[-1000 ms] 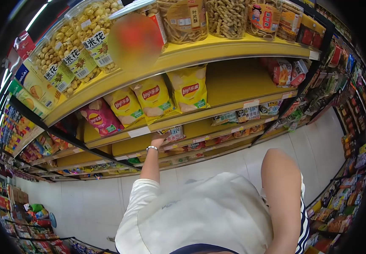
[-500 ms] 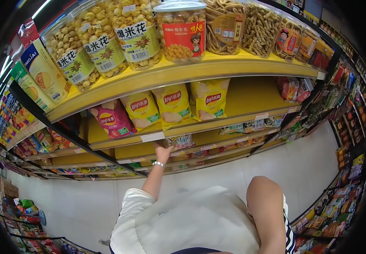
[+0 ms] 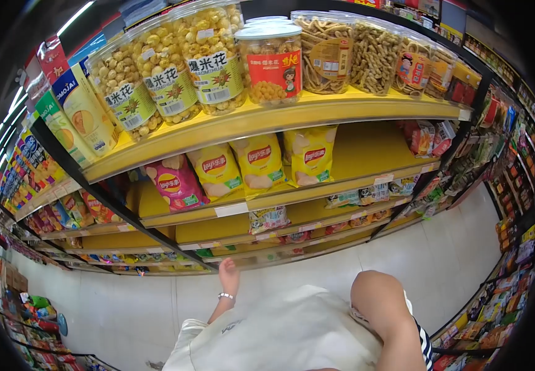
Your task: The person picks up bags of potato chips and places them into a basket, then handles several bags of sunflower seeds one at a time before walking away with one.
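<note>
My left hand [image 3: 229, 269], a light bracelet at its wrist, is in front of the lower shelves, apart from them. Its fingers look loosely curled, and no item shows in them. Nearest above it, a small white printed snack bag [image 3: 268, 219] stands on the shelf below the chips. Of my right arm [image 3: 382, 303] only the bent elbow and forearm show; the hand is out of frame. Higher up are a pink Lay's bag [image 3: 174, 183] and several yellow Lay's bags [image 3: 259, 162].
Tubs of popcorn [image 3: 218, 68] and twisted snacks [image 3: 323, 55] line the top yellow shelf [image 3: 267, 115]. Boxed drinks [image 3: 82, 111] stand at its left end. Pale floor [image 3: 304, 269] runs between this rack and the stocked shelves [image 3: 496, 303] on the right.
My left hand has come down and back from the small white snack bag, which stays on the shelf. The view has shifted slightly, so the shelves appear lower and further right.
</note>
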`<state>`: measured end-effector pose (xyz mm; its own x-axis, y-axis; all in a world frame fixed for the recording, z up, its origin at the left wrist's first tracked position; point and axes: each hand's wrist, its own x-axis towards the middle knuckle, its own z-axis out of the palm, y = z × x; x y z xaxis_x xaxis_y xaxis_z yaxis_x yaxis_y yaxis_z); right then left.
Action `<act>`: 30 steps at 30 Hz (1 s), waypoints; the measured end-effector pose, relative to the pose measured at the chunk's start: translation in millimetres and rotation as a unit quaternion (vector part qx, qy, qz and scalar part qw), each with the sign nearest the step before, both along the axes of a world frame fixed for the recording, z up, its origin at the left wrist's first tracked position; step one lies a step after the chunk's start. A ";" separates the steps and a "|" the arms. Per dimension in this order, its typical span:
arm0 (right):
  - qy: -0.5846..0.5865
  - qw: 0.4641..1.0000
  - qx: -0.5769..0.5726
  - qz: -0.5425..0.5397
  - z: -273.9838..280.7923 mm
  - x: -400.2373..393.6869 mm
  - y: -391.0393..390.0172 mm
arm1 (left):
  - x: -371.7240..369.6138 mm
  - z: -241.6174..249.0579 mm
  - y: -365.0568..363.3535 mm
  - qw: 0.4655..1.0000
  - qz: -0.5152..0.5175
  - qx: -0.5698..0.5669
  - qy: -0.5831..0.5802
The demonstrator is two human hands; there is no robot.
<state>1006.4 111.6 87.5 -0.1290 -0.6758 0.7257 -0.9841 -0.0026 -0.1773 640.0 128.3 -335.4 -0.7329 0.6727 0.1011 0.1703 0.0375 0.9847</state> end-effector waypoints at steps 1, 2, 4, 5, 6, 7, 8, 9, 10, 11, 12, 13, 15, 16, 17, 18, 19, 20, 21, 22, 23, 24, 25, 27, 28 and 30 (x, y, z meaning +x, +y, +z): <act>-0.062 0.994 0.044 0.079 -0.4 -3.9 18.3 | -0.1 7.7 -3.8 1.000 0.002 -0.018 -0.012; -0.124 0.975 0.091 0.158 2.2 -9.8 41.9 | -0.2 14.5 -0.7 0.999 0.006 -0.032 -0.024; -0.186 0.952 0.089 0.226 -0.3 -22.6 80.5 | -0.4 12.8 -4.2 1.000 0.001 -0.012 -0.029; -0.186 0.958 0.042 0.215 -2.7 -29.9 97.6 | 0.3 11.3 -5.5 0.999 -0.004 0.011 -0.033; -0.119 0.982 -0.092 0.114 -10.0 -37.7 111.4 | 0.2 9.5 -6.9 0.999 -0.011 0.035 -0.037; -0.149 0.978 -0.147 0.010 -26.9 -38.8 126.4 | 1.2 4.5 -8.9 0.999 0.001 0.033 -0.034; -0.175 0.960 -0.198 -0.093 -39.4 -38.9 142.1 | 3.1 2.0 -8.5 0.999 0.013 0.033 -0.033; -0.195 0.928 -0.213 -0.235 -40.7 -42.7 154.0 | 4.9 2.1 -10.0 0.999 0.012 0.043 -0.032; -0.212 0.875 -0.226 -0.371 -35.4 -45.6 162.2 | 8.1 2.8 -16.6 0.997 0.004 0.044 -0.066; -0.195 0.825 -0.230 -0.477 -27.0 -50.3 167.6 | 11.1 2.7 -22.0 0.994 -0.004 0.042 -0.100; -0.175 0.764 -0.230 -0.577 -14.4 -60.1 173.1 | 13.8 1.0 -24.1 0.994 -0.002 0.047 -0.101; -0.122 0.729 -0.229 -0.634 -5.7 -73.0 184.1 | 16.1 -0.6 -25.4 0.992 0.010 0.047 -0.113; -0.020 0.639 -0.223 -0.736 10.5 -104.5 211.4 | 17.1 -5.3 -27.5 0.990 0.026 0.051 -0.131; 0.028 0.585 -0.219 -0.781 19.9 -120.5 224.9 | 19.1 -6.6 -28.6 0.990 0.030 0.055 -0.130; 0.086 0.562 -0.203 -0.798 30.0 -137.2 241.7 | 22.4 -7.3 -29.1 0.986 0.040 0.069 -0.149; 0.145 0.536 -0.187 -0.810 41.6 -152.7 255.0 | 24.0 -8.0 -29.2 0.981 0.049 0.085 -0.166; 0.149 0.543 -0.187 -0.805 54.7 -166.7 261.0 | 24.4 -12.5 -31.0 0.985 0.058 0.070 -0.149; 0.159 0.512 -0.197 -0.821 66.5 -180.7 264.7 | 25.3 -17.4 -32.8 0.984 0.065 0.076 -0.148; 0.168 0.481 -0.208 -0.835 74.2 -191.7 266.6 | 26.3 -21.0 -34.0 0.987 0.075 0.057 -0.130; 0.171 0.491 -0.209 -0.828 78.0 -200.8 268.0 | 27.2 -24.8 -35.6 0.989 0.086 0.037 -0.112; 0.183 0.457 -0.197 -0.848 79.7 -210.3 269.0 | 28.9 -29.3 -38.9 0.988 0.100 0.041 -0.109; 0.193 0.423 -0.185 -0.866 79.2 -219.7 269.7 | 30.1 -29.7 -43.6 0.987 0.111 0.045 -0.109; 0.193 0.408 -0.191 -0.872 76.2 -225.4 270.5 | 32.0 -30.6 -49.5 0.987 0.116 0.047 -0.103; 0.205 0.400 -0.183 -0.874 64.8 -231.5 274.9 | 35.8 -33.6 -59.4 0.985 0.131 0.052 -0.100; 0.218 0.382 -0.175 -0.881 57.8 -233.3 277.9 | 35.9 -39.8 -66.9 0.985 0.134 0.045 -0.101; 0.289 0.428 -0.167 -0.840 42.9 -224.4 276.1 | 35.8 -63.1 -85.7 0.982 0.150 0.037 -0.107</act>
<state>782.0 387.7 130.4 0.0371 0.1715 0.9845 0.4724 0.8651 -0.1686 675.8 42.6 -398.5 -0.9071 0.4193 -0.0362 -0.0487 -0.0191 0.9986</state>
